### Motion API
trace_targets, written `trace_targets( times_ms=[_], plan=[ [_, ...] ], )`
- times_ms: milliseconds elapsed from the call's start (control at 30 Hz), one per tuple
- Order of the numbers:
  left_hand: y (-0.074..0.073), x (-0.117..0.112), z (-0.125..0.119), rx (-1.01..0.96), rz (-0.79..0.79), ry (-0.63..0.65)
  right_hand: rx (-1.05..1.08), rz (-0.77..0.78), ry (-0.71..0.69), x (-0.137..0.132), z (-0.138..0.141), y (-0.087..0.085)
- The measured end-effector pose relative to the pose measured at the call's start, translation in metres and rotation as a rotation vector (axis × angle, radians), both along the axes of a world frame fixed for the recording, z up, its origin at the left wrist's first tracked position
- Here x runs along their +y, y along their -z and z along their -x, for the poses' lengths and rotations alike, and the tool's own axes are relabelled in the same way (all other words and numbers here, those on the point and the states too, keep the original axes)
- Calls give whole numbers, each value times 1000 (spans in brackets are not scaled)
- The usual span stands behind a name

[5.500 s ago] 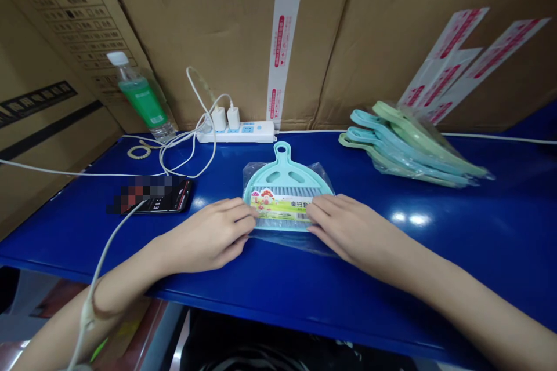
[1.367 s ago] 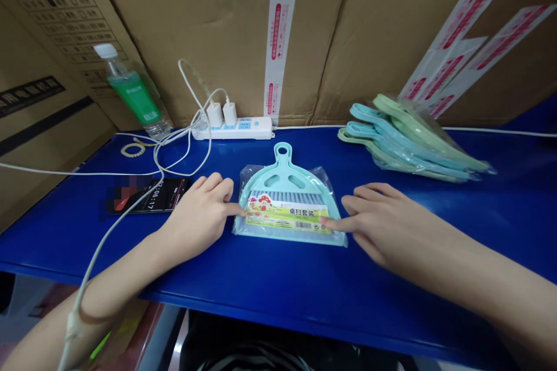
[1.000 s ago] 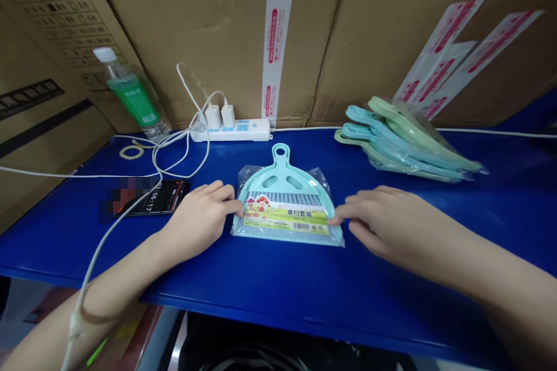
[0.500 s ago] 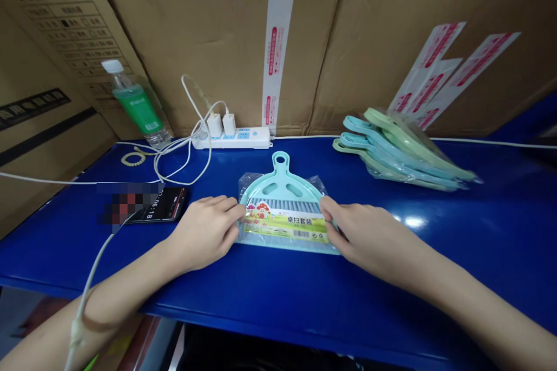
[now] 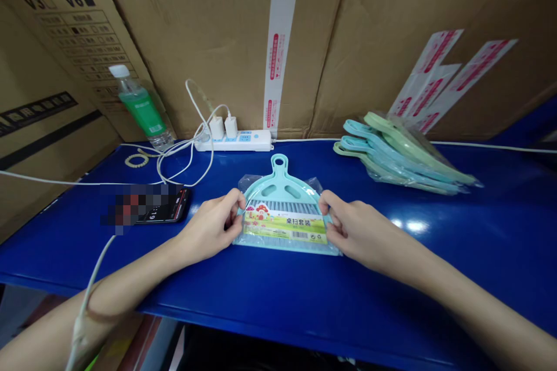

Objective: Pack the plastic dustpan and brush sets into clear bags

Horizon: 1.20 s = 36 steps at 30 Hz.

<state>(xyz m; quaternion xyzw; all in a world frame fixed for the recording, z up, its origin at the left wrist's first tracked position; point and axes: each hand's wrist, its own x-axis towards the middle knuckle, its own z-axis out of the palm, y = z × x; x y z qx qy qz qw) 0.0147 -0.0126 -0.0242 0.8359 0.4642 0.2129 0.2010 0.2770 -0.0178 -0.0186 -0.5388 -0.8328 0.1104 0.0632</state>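
Observation:
A light-blue dustpan and brush set (image 5: 282,191) in a clear plastic bag lies on the blue table, its looped handle pointing away from me. A printed card with mushrooms and a barcode crosses the grey bristles. My left hand (image 5: 216,221) pinches the left edge of the bagged set, thumb and fingers curled. On the opposite edge my right hand (image 5: 348,219) grips it the same way; its fingertips are partly hidden. Farther right, several bagged dustpan sets (image 5: 400,153) in green and blue lie stacked, handles to the left.
A phone (image 5: 167,208) with a partly blurred screen lies left of my hand. Behind it are a white power strip (image 5: 252,140) with two chargers, tangled white cables (image 5: 174,153), a coiled band (image 5: 136,160) and a leaning bottle (image 5: 145,110). Large cardboard boxes (image 5: 217,40) wall off the back.
The fingers of my left hand have bent into a more arched pinch at the bag's edge. My right hand and the set stay nearly in place; the view has tilted slightly.

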Motion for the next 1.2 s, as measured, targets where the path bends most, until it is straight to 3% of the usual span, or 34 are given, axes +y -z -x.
trace_targets(
  times_ms=[300, 733, 933, 1200],
  plan=[
    [1, 1, 1, -26, 23, 18, -28, 85, 32, 2, 2, -4],
    [-3, -4, 0, -28, 89, 47, -80, 32, 61, 3, 0, -7],
    [-3, -3, 0, -1, 87, 28, -129, 116, 111, 3, 3, -12],
    [-4, 0, 2, 47, 72, 20, 25, 224, 86, 6, -5, -9]
  ],
)
